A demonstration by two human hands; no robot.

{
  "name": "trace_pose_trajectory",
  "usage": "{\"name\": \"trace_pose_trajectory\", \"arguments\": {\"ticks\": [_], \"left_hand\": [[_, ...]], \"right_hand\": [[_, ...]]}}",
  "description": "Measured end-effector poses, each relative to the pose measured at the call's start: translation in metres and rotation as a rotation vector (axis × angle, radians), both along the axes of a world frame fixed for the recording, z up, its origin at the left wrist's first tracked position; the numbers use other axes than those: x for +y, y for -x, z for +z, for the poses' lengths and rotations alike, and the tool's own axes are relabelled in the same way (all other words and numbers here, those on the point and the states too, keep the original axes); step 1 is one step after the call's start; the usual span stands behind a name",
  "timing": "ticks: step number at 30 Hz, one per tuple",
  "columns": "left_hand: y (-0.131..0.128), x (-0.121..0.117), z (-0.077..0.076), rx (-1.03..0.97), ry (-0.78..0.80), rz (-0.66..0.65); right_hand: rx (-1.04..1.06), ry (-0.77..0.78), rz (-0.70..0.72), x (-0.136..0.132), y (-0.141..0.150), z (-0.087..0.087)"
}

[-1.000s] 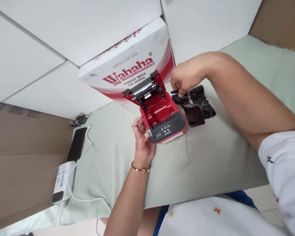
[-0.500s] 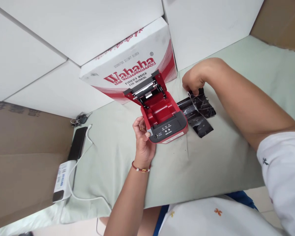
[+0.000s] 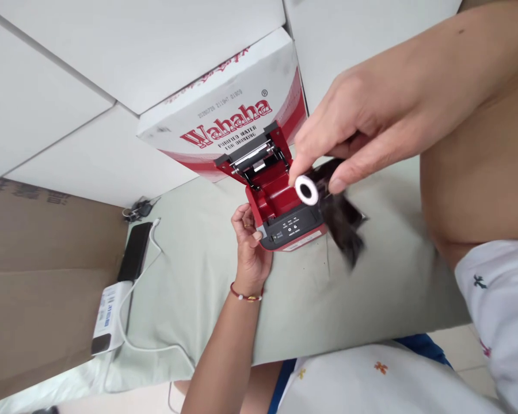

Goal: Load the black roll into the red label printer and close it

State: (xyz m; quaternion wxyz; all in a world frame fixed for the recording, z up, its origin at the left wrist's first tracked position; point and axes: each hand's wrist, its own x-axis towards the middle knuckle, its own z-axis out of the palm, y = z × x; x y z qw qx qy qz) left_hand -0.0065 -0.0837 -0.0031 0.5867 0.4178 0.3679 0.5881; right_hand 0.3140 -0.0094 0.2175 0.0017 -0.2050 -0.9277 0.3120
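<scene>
- the black roll has just come up off the table: half a second ago it lay to the right of the red printer, and now your right hand carries it in front of the printer's right side.
- your right grip is clamped on the roll, thumb on one side and fingers on the other, with the white end ring turned towards you.
- your left hand hasn't shifted; its grip is closed on the printer's left front corner, thumb on top.
- the lid stands raised as before, so roll and open bay are now close together in view; for the work in hand, that puts both pieces in your hands at once.
- you can't tell whether the roll touches the printer or hangs just above it, since it covers the bay's right end and part of the right edge.
- the loose black film trailing below your thumb is blurred, so its edge and folds are hard to make out.
- your right hand hides most of the roll's far end, and some right fingers are tucked out of sight.
</scene>
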Motion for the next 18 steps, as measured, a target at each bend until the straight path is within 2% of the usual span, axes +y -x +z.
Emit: {"name": "trace_pose_trajectory", "arguments": {"ticks": [2, 4, 6, 10, 15, 18], "left_hand": [[-0.002, 0.000, 0.001, -0.001, -0.001, 0.009], [-0.002, -0.001, 0.002, 0.009, -0.001, 0.003], [-0.001, -0.001, 0.002, 0.024, -0.006, -0.005], [0.004, 0.000, 0.000, 0.043, -0.006, -0.021], [0.006, 0.003, -0.007, 0.055, -0.036, -0.033], [0.007, 0.004, -0.008, 0.062, -0.041, -0.058]], "right_hand": [[0.027, 0.046, 0.125, -0.002, 0.007, 0.001], [0.024, 0.060, 0.160, -0.004, 0.017, -0.001], [-0.027, -0.012, 0.067, -0.004, 0.034, -0.007], [-0.192, -0.232, -0.231, -0.002, 0.076, -0.031], [-0.264, -0.275, -0.397, -0.001, 0.109, -0.061], [-0.319, -0.302, -0.435, -0.002, 0.119, -0.074]]}}
